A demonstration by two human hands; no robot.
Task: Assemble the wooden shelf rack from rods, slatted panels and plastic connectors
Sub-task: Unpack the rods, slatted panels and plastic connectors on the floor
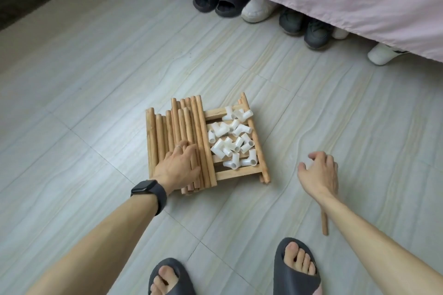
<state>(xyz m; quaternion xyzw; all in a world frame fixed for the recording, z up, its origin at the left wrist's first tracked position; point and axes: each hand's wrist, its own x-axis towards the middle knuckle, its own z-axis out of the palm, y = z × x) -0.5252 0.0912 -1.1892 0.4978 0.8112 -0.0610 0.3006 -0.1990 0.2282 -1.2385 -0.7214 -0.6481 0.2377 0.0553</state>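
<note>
Slippers [291, 280] nearest, one loose rod [324, 223] at their two o'clock under the right forearm [359, 230], then the right hand [318, 172] hovering slack and empty, the left hand [178, 166] seemingly flat on the rods [182, 132] at nine o'clock of the connectors [232, 141] atop the slatted panel [230, 173].

Your pale tiled floor [96, 93] carries the stacked slatted panels [230, 173] beneath your left hand [177, 167]. One loose wooden rod [324, 223] lies just behind your right hand [318, 172], and a row of shoes [259, 9] sits well beyond both hands.
</note>
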